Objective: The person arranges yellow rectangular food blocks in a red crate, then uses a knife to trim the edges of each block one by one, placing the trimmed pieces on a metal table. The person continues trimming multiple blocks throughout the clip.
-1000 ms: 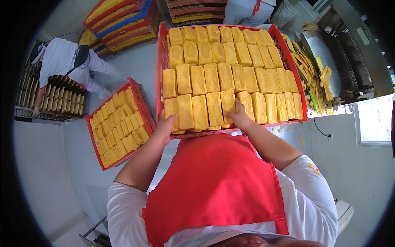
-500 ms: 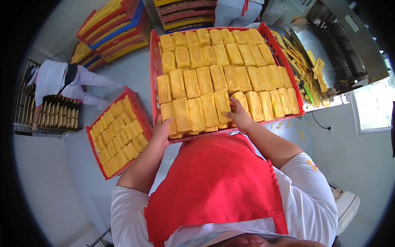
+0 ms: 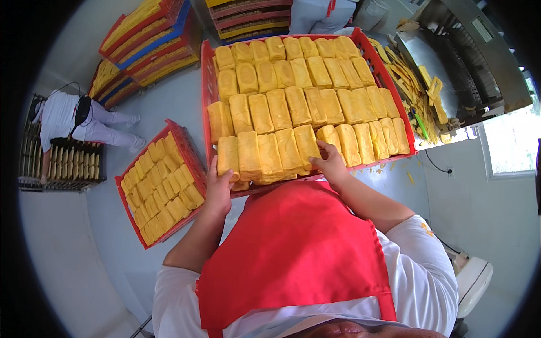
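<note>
A large red plastic crate point(image 3: 209, 84) in front of me is filled with rows of yellow, loaf-shaped baked blocks. In its nearest row, several blocks point(image 3: 270, 155) stand side by side, pressed between my two hands. My left hand point(image 3: 218, 183) closes on the left end of this group, at the crate's front left corner. On the group's right end my right hand point(image 3: 332, 164) grips, its fingertips against the last block. More blocks point(image 3: 355, 143) stand in the same row to the right of that hand. Other blocks lie beneath the held group, mostly hidden.
A smaller-looking red crate of yellow blocks point(image 3: 119, 186) sits lower on the left. Stacked crates point(image 3: 163, 45) rise behind it. A co-worker point(image 3: 70, 118) bends over a rack point(image 3: 62, 169) at far left. Yellow trimmings point(image 3: 403, 81) lie beside a metal machine point(image 3: 468, 62) at right.
My hands have shifted slightly with the held blocks, which now sit a little raised and apart from the row behind. The co-worker at far left has moved slightly leftward.
</note>
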A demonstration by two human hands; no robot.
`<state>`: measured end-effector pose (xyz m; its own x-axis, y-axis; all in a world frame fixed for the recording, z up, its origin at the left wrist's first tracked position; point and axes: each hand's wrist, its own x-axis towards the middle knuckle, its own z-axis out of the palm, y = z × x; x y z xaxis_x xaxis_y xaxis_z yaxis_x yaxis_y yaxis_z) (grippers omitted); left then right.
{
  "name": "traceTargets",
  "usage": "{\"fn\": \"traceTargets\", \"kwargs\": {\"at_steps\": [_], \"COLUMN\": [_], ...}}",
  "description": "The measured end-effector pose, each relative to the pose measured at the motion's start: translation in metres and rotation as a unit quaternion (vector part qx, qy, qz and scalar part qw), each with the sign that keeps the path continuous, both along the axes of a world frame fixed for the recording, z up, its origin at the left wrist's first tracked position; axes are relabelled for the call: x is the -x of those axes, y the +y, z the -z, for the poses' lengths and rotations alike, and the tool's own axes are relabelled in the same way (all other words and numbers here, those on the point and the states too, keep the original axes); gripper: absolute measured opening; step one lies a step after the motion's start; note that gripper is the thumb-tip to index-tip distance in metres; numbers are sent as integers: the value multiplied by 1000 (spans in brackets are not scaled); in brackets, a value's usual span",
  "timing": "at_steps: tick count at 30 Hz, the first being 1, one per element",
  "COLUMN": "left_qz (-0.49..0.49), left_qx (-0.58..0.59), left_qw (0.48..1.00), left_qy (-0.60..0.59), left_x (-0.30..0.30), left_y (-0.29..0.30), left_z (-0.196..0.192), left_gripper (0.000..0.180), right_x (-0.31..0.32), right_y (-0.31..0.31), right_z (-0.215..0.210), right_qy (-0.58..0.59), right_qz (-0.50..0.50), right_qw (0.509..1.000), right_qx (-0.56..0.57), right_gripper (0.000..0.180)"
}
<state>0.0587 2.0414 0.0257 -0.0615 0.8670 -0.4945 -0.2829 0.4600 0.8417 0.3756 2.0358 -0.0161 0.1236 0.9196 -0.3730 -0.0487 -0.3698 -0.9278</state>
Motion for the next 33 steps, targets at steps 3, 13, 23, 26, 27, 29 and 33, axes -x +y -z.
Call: {"fn": "traceTargets", "kwargs": {"at_steps": [3, 13, 23, 26, 27, 29, 33], "left_qz": [7, -12, -69, -77, -79, -89, -94], "left_qx": [32, -8, -67, -176, -213, -259, -263], "left_qw": [999, 1000, 995, 981, 973, 961, 960], "left_qy": [11, 27, -26, -37, -47, -37, 15], "left_x": [-1, -9, -16, -27, -29, -35, -47], "left_y": [-8, -19, -25, -5, 12, 53, 162], "left_z": [-9, 6, -31, -55, -56, -60, -65], "left_gripper": [66, 63, 64, 64, 64, 64, 61], "right_x": [-3, -6, -16, -10, -12, -17, -26], "right_y": [-4, -8, -7, 20, 36, 83, 181], "right_z": [-7, 21, -22, -66, -65, -74, -82], "right_qy": [23, -107, 2, 5, -29, -17, -36], "right_qz": [16, -63, -52, -13, 3, 6, 39], "right_qw": [999, 991, 999, 997, 994, 986, 975], "right_qx": [22, -42, -12, -82, -108, -164, -215], "right_gripper": [57, 63, 64, 61, 58, 58, 58]}}
